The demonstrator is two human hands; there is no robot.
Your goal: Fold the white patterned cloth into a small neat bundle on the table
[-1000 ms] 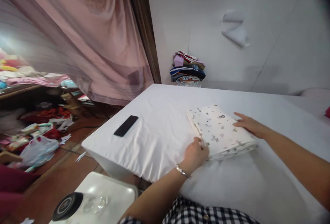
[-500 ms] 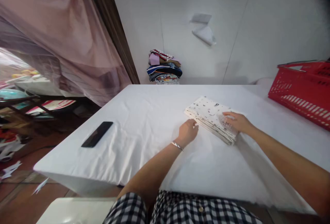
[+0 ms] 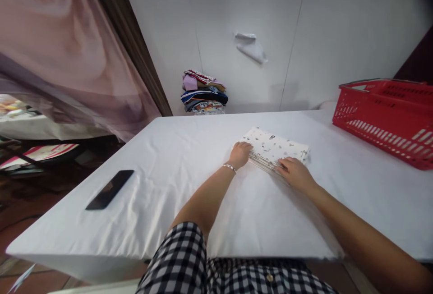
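A folded white cloth with small dark and grey prints lies in a flat, layered bundle on the white-covered table. My left hand, with a silver bracelet at the wrist, has its fingers closed over the bundle's near left corner. At the near edge, further right, my right hand grips the layers with bent fingers. Both thumbs are mostly hidden.
A black phone lies on the table's left side. At the back right stands a red plastic basket. Folded clothes are piled against the wall beyond the far edge. A pink curtain hangs at left.
My left hand has moved from beside the cloth onto its left corner. My right hand has slid from the cloth's right end to its near edge. The view has shifted slightly.
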